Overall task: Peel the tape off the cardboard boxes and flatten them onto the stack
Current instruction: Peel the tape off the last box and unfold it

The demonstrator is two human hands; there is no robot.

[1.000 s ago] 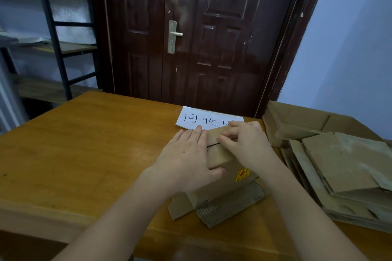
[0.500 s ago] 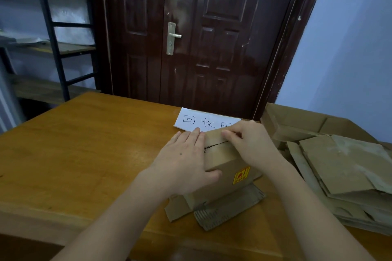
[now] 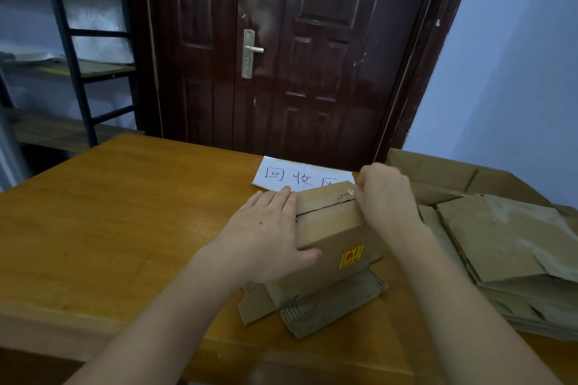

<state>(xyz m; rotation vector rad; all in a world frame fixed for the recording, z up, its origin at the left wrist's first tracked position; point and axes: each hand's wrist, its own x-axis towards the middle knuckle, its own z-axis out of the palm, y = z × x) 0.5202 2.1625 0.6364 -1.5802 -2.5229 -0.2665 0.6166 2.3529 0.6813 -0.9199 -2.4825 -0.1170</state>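
The small cardboard box (image 3: 331, 237) stood on the bench (image 3: 125, 212), on top of some flat cardboard pieces (image 3: 331, 312) and just beside the stack (image 3: 500, 247) on the right. The left hand (image 3: 266, 234) lay flat on the box to hold it down, fingers straight and together. The right hand (image 3: 386, 194) had slid from the middle of the seam to the far right end, its fingers pinching the tape (image 3: 349, 194), so the tape was probably almost off.

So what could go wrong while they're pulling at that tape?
The right hand pinches the tape only at the cardboard box's far corner, so the strip may tear short. The box sits on loose cardboard scraps, held only by the left hand, so it might slide.
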